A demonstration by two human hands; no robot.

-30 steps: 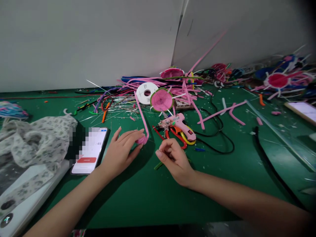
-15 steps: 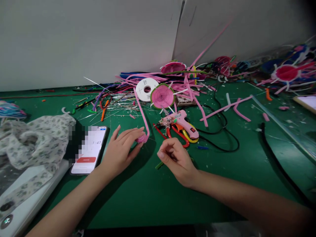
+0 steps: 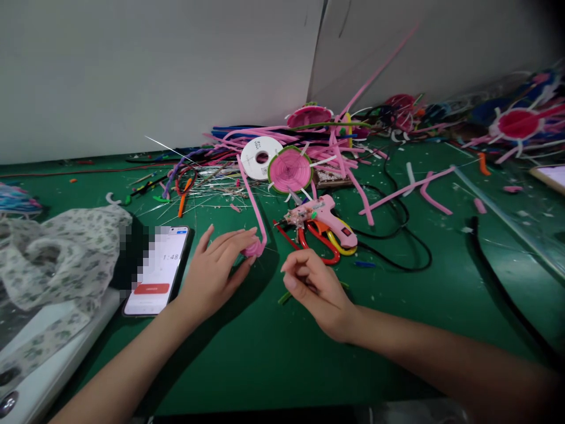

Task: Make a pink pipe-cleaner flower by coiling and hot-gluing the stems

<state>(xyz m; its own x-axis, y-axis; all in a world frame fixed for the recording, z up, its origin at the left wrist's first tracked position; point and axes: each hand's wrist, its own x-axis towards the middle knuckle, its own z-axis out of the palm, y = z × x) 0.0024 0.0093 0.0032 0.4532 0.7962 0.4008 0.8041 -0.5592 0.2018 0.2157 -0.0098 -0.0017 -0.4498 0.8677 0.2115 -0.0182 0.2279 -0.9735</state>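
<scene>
Between the thumb and fingers of my left hand [image 3: 223,262] is a small coil of pink pipe cleaner [image 3: 253,247], its loose end running up and away toward the back. My right hand [image 3: 313,288] rests a little to the right with its fingers curled together; whether anything tiny sits inside them is hidden. A green pipe cleaner piece [image 3: 286,297] lies under that hand. Just beyond it are a pink glue gun [image 3: 324,217] and red and yellow handled tools [image 3: 325,250]. A pink coiled disc with a green rim [image 3: 290,169] stands behind the glue gun.
A lit phone [image 3: 156,271] and a patterned cloth [image 3: 66,259] lie at the left. Along the wall are a white spool [image 3: 261,158] and heaped pink pipe cleaners [image 3: 247,133]. Black cable [image 3: 415,269] loops right of the glue gun. A black strip [image 3: 494,294] crosses the far right.
Both hands keep nearly the same pose, the left still on the pink coil. The view has shifted slightly, and the phone's timer reads one second later.
</scene>
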